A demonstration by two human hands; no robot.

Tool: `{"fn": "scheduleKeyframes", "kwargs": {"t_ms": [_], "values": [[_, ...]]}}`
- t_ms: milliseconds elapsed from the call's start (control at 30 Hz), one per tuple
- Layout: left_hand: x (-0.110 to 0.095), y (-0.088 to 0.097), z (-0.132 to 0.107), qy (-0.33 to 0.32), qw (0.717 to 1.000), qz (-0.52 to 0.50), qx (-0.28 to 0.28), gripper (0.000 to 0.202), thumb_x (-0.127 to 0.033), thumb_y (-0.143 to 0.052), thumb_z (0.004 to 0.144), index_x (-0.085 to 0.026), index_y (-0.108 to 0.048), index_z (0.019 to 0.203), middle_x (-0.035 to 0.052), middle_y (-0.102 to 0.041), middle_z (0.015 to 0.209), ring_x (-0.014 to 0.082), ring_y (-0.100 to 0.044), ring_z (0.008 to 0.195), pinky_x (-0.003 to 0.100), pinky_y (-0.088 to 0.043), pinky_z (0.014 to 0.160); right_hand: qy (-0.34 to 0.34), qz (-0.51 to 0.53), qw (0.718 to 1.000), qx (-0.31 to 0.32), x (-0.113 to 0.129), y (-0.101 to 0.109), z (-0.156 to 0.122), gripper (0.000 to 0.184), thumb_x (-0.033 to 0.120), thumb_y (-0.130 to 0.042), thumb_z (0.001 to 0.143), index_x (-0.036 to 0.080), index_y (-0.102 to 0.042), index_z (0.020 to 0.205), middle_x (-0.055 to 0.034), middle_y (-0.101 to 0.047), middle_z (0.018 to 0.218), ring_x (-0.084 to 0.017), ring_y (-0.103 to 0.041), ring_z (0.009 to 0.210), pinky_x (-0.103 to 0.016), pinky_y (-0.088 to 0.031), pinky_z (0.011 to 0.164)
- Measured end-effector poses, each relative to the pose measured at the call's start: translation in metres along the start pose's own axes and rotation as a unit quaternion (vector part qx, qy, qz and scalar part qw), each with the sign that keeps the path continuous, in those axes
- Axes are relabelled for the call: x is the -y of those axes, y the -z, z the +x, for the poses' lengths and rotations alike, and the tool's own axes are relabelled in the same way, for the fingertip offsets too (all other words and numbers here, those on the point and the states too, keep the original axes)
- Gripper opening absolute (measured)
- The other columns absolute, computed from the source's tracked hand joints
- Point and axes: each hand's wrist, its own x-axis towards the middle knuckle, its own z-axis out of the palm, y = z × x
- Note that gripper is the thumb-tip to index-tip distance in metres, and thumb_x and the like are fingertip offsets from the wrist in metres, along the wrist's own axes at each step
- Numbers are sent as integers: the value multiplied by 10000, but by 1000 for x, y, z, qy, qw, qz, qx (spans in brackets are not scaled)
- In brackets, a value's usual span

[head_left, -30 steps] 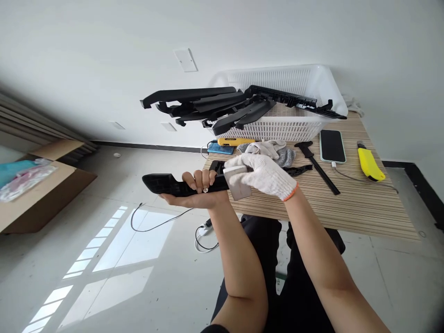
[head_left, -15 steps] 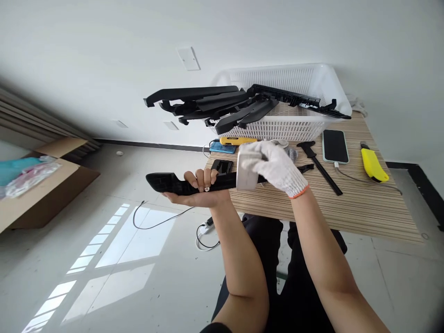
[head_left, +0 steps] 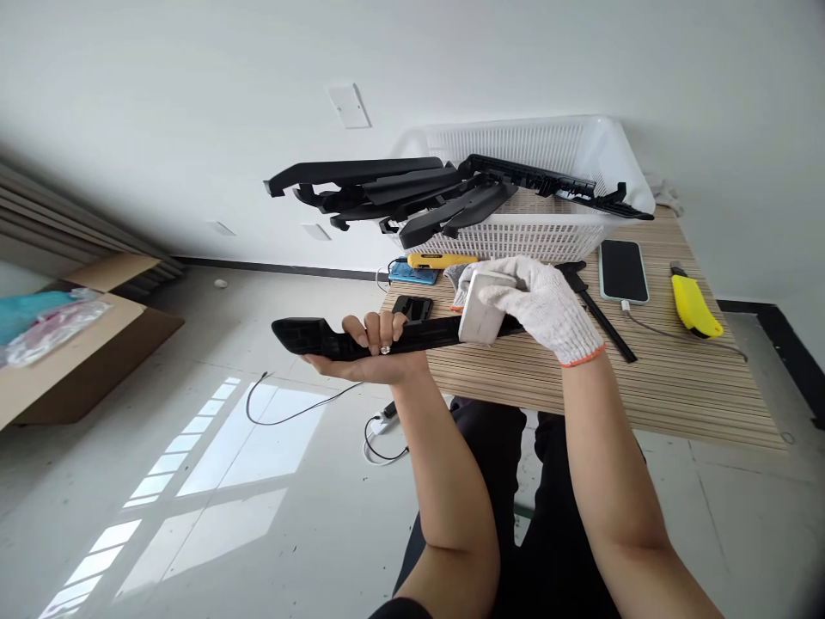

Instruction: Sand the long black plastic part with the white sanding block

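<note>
- My right hand [head_left: 538,305], in a white knit glove, has slid rightward along the long black plastic strip [head_left: 387,337] since half a second ago; it now sits further over the table [head_left: 644,378].
- That hand is closed around a pale grey block [head_left: 480,316], pressed against the strip's right end.
- My bare left hand [head_left: 374,348] has hardly moved: it cradles the strip from below near its middle, fingers curled over the top edge, holding it level just off the table's left edge.
- The strip's left end sticks out over the floor; its right end is hidden behind the block and glove.
- The white lattice basket [head_left: 554,232] stands at the back of the table, unchanged. A pile of black plastic strips [head_left: 412,193] lies in it, many jutting far out over its left rim.
- In front of the basket lie a yellow-handled tool [head_left: 442,260], a spare glove [head_left: 459,275] partly hidden by my hand, a black caliper [head_left: 596,314], a phone [head_left: 622,270] on a cable, and a yellow utility knife [head_left: 693,305].
- An open cardboard box [head_left: 77,344] on the floor at left holds plastic-wrapped items.
</note>
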Motion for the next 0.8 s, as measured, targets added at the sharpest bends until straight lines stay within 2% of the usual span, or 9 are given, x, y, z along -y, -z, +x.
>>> {"fn": "scheduleKeyframes", "kwargs": {"t_ms": [67, 100, 200, 267, 400, 533, 633, 733, 800], "values": [[0, 0, 0, 1, 1000, 6, -1, 797, -871, -583, 710, -194, -198, 542, -106, -89, 421, 34, -132, 371, 184, -251, 391, -9, -10, 999, 31, -3, 3, 0, 203, 268, -774, 790, 216, -767, 986, -41, -757, 1147, -236, -679, 1132, -433, -538, 1027], [-1, -1, 0, 1, 1000, 8, -1, 796, -870, -583, 711, -195, -197, 543, -106, -90, 421, 35, -133, 370, 184, -249, 389, -11, -3, 1000, 24, -4, 4, 1, 184, 263, -773, 791, 212, -765, 967, -44, -759, 1134, -236, -683, 1129, -436, -541, 1028], [-1, -1, 0, -2, 1000, 6, 1, 793, -862, -594, 711, -195, -201, 543, -105, -97, 423, 36, -146, 373, 180, -250, 388, 16, 47, 994, -93, -4, 8, 1, 215, 275, -766, 809, 227, -736, 1016, -34, -757, 1125, -220, -703, 1091, -429, -577, 991], [-1, -1, 0, -2, 1000, 1, 7, 793, -859, -603, 708, -194, -204, 542, -106, -97, 423, 35, -152, 373, 178, -255, 390, 45, 69, 988, -132, -1, 10, 0, 231, 257, -797, 777, 252, -726, 996, -14, -749, 1118, -216, -710, 1082, -406, -598, 963], [0, 0, 1, 2, 1000, -5, 12, 795, -875, -581, 713, -193, -209, 542, -109, -90, 423, 32, -131, 366, 180, -261, 390, 52, 96, 992, -65, 7, 14, -7, 172, 220, -815, 755, 241, -732, 904, -11, -739, 1021, -201, -728, 962, -353, -628, 840], [0, 0, 1, 4, 1000, -4, 0, 803, -902, -537, 717, -194, -202, 543, -106, -82, 422, 36, -123, 369, 183, -257, 390, 18, 129, 991, -37, 13, 13, -12, 220, 216, -736, 818, 260, -707, 1032, -1, -712, 1027, -143, -681, 791, -302, -595, 682], [1, -2, 0, 5, 1000, 2, -12, 807, -921, -501, 718, -196, -194, 542, -104, -76, 426, 39, -114, 371, 190, -254, 389, 43, 141, 989, -32, 16, 7, -13, 241, 240, -760, 798, 265, -666, 1018, 0, -677, 1114, -148, -663, 879, -330, -588, 773], [1, -4, -1, 3, 1000, 5, -23, 798, -913, -490, 737, -196, -195, 545, -104, -71, 438, 42, -111, 377, 193, -255, 391, 58, 101, 993, 35, 18, 0, -14, 203, 280, -793, 773, 229, -598, 795, -3, -666, 966, -164, -636, 879, -389, -570, 862], [1, -4, -2, 1, 1000, 4, -22, 795, -901, -511, 738, -195, -200, 543, -104, -73, 440, 42, -108, 381, 191, -253, 390, 51, 32, 996, 73, 17, -4, -14, 242, 293, -810, 756, 228, -577, 754, -12, -666, 942, -189, -633, 925, -436, -546, 932]]}}
